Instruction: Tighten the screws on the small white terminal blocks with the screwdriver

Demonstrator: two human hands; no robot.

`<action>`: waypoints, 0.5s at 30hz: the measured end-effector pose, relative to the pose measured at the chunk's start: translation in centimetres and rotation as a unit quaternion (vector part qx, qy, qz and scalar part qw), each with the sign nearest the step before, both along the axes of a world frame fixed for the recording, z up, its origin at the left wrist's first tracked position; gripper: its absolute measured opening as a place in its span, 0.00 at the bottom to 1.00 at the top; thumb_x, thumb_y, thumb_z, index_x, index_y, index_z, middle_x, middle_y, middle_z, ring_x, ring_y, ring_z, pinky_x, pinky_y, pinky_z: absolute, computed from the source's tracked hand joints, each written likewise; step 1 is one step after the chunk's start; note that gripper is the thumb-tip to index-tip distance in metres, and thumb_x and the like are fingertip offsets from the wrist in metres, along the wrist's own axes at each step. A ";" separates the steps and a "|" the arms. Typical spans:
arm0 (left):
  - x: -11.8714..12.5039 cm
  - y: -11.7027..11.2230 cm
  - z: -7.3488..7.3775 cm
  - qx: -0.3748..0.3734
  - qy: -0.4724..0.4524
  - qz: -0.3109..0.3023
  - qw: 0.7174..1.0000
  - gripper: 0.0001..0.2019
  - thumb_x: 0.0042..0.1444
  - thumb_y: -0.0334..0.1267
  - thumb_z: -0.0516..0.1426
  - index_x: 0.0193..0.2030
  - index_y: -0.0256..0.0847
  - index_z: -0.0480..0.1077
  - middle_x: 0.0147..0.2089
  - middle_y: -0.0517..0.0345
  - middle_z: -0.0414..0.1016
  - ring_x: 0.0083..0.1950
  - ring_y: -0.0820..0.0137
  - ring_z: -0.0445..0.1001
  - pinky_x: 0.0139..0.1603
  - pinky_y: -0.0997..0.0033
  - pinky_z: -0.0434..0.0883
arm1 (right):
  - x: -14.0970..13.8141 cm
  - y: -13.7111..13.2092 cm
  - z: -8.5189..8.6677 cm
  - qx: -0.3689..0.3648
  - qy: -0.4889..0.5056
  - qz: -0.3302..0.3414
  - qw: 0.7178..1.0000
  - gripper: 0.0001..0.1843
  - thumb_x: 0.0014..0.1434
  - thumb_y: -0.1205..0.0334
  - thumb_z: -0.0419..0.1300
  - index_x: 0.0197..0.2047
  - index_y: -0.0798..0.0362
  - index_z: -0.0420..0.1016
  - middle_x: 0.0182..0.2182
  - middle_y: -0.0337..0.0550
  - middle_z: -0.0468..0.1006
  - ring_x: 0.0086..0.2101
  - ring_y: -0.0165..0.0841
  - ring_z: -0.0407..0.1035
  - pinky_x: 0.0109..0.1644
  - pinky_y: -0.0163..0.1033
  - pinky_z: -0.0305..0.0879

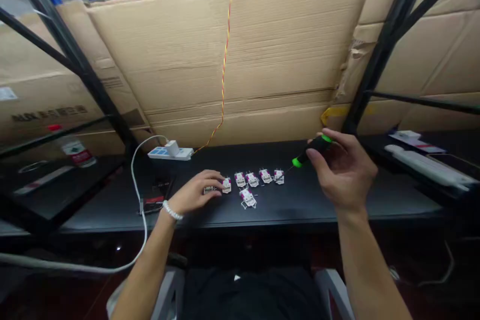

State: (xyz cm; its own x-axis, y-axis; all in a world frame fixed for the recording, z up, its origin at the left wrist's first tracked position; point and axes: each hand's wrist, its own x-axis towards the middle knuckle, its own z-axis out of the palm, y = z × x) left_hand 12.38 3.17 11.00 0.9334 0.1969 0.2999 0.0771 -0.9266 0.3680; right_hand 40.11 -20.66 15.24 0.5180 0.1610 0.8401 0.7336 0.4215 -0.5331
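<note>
My right hand (343, 170) is closed around the black and green handle of a screwdriver (313, 151), held above the table. Its thin shaft slants down to the left, over the rightmost of several small white and magenta plastic devices (279, 176). These sit in a loose row, with one more device (248, 198) lying in front of them. At the left end of the row, my left hand (200, 190) rests with thumb and fingers apart beside the leftmost device (226, 185). Another small part shows between thumb and fingers, mostly hidden; whether they touch it I cannot tell.
A white power strip (180, 154) with a plug and cable stands behind my left hand. Left of that hand lies a red and black item (153, 202). Cardboard (281, 60) walls the back, between black metal posts. A bottle (77, 150) stands at far left.
</note>
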 end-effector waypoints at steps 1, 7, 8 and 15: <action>0.3 -0.9 0.3 -0.004 0.002 -0.016 1.000 0.10 0.70 0.40 0.61 0.53 0.47 0.82 0.65 0.50 0.78 0.68 0.59 0.72 0.72 0.53 0.69 | 0.0 0.0 0.0 0.000 -0.001 -0.001 1.000 0.23 0.57 0.61 0.75 0.56 0.45 0.80 0.47 0.44 0.81 0.44 0.41 0.82 0.52 0.53 0.82; 2.6 -5.3 0.1 0.007 0.049 -0.093 0.994 0.09 0.71 0.37 0.60 0.52 0.47 0.82 0.57 0.51 0.80 0.59 0.60 0.77 0.63 0.59 0.73 | -0.1 0.0 0.1 0.005 -0.001 0.010 1.000 0.24 0.57 0.61 0.75 0.56 0.46 0.81 0.46 0.45 0.81 0.44 0.42 0.82 0.51 0.51 0.82; 2.9 -5.7 -0.1 0.014 0.055 -0.094 0.994 0.09 0.71 0.36 0.60 0.51 0.47 0.83 0.55 0.51 0.80 0.57 0.61 0.78 0.61 0.60 0.74 | -0.1 0.0 0.1 0.006 0.000 0.009 1.000 0.24 0.57 0.61 0.75 0.56 0.46 0.81 0.46 0.45 0.81 0.44 0.42 0.82 0.51 0.51 0.82; 3.6 -6.1 -1.5 0.042 0.068 -0.080 0.994 0.12 0.73 0.37 0.57 0.46 0.45 0.84 0.50 0.52 0.83 0.50 0.63 0.81 0.53 0.65 0.75 | 0.0 -0.1 0.2 0.011 -0.006 0.004 1.000 0.23 0.58 0.61 0.75 0.56 0.45 0.81 0.47 0.44 0.81 0.44 0.42 0.82 0.52 0.54 0.82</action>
State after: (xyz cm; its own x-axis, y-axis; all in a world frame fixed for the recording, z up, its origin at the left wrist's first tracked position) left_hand 16.01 -2.93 9.54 0.9839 0.0220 0.1775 -0.0299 -0.9582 0.2846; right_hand 40.13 -20.77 15.42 0.5065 0.1478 0.8495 0.7361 0.4389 -0.5153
